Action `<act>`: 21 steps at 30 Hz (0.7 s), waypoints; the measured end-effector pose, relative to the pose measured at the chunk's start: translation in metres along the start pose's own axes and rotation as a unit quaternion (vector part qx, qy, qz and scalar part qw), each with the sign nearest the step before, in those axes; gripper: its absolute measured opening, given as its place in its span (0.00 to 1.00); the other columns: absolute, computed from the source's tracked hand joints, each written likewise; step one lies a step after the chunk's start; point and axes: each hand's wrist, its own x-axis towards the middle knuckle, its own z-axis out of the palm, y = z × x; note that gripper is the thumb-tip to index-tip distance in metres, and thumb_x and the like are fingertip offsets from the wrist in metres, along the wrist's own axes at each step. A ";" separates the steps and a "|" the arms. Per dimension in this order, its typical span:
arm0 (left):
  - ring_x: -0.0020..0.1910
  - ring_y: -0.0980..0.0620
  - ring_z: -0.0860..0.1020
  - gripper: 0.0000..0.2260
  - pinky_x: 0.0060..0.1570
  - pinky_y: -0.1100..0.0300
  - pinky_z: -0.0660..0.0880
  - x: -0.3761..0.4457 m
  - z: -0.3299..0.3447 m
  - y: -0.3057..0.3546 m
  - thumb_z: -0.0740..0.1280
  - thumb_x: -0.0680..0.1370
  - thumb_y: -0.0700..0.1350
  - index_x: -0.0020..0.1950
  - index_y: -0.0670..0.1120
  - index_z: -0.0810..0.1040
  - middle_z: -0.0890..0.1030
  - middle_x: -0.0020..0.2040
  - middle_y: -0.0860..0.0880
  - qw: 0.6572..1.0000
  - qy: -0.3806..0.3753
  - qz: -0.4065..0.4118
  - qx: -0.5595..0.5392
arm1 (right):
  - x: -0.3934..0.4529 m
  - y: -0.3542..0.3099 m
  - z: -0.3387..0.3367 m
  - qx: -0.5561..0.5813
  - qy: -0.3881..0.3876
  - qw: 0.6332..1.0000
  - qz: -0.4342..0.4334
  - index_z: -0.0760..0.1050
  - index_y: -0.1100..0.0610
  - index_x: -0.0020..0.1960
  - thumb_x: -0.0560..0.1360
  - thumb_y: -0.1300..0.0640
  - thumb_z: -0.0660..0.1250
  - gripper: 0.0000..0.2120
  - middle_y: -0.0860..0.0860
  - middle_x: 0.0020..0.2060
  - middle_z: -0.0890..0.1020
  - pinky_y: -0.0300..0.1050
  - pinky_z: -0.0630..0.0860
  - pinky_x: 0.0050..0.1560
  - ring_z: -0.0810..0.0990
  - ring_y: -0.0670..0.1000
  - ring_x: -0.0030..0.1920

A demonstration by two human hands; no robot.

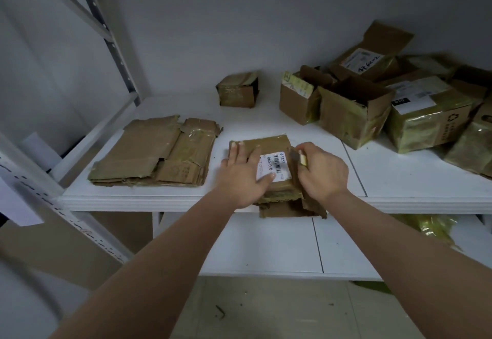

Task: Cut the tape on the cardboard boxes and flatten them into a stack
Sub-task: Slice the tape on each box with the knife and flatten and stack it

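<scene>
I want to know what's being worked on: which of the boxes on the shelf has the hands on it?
The box with the white barcode label at the shelf's front edge, between the flattened stack and the pile at right.

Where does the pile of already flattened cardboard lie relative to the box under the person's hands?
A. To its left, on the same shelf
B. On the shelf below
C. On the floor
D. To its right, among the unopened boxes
A: the flattened cardboard pile lies on the white shelf, left of the labelled box that the left hand presses down; the right hand grips a small cutter at its right edge.
</scene>
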 end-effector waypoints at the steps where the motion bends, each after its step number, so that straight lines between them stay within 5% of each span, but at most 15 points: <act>1: 0.77 0.43 0.37 0.33 0.74 0.44 0.41 0.002 0.005 0.002 0.52 0.81 0.61 0.80 0.49 0.43 0.41 0.78 0.40 1.000 -0.022 -0.002 0.019 | 0.001 0.001 0.005 -0.020 -0.008 1.000 -0.018 0.68 0.49 0.67 0.78 0.53 0.57 0.18 0.51 0.63 0.76 0.48 0.70 0.52 0.72 0.56 0.62; 4: 0.75 0.41 0.32 0.34 0.74 0.44 0.36 0.008 0.015 0.006 0.50 0.81 0.59 0.78 0.46 0.36 0.35 0.77 0.37 0.994 -0.068 -0.002 0.081 | 0.001 0.007 0.029 -0.041 -0.111 0.991 -0.062 0.54 0.46 0.76 0.81 0.44 0.48 0.24 0.48 0.77 0.54 0.55 0.52 0.73 0.48 0.54 0.76; 7: 0.75 0.41 0.32 0.33 0.74 0.42 0.36 0.011 0.026 0.002 0.50 0.81 0.57 0.78 0.46 0.36 0.35 0.77 0.39 0.994 -0.081 0.006 0.075 | -0.001 0.014 0.052 -0.041 -0.195 0.979 -0.052 0.42 0.43 0.77 0.80 0.41 0.49 0.29 0.46 0.77 0.44 0.58 0.40 0.74 0.37 0.52 0.76; 13: 0.77 0.43 0.37 0.34 0.73 0.42 0.42 0.001 0.070 -0.011 0.34 0.73 0.62 0.78 0.53 0.37 0.38 0.79 0.43 0.992 -0.016 0.016 0.126 | -0.005 0.016 0.067 -0.096 -0.167 0.979 -0.065 0.45 0.43 0.77 0.77 0.39 0.47 0.31 0.47 0.78 0.48 0.55 0.48 0.75 0.41 0.53 0.77; 17: 0.78 0.42 0.42 0.33 0.73 0.42 0.45 0.007 0.076 -0.009 0.36 0.74 0.62 0.79 0.53 0.42 0.45 0.79 0.42 0.992 0.014 0.014 0.128 | -0.008 0.013 0.072 -0.124 -0.131 0.982 -0.054 0.62 0.48 0.74 0.71 0.38 0.42 0.35 0.52 0.74 0.64 0.60 0.61 0.70 0.57 0.58 0.75; 21: 0.78 0.43 0.39 0.35 0.74 0.43 0.43 0.007 0.072 -0.011 0.33 0.72 0.62 0.78 0.53 0.38 0.41 0.79 0.42 0.991 -0.003 0.021 0.134 | -0.007 0.012 0.075 -0.138 -0.127 0.981 -0.057 0.66 0.50 0.72 0.73 0.39 0.45 0.32 0.54 0.71 0.68 0.62 0.61 0.70 0.62 0.60 0.73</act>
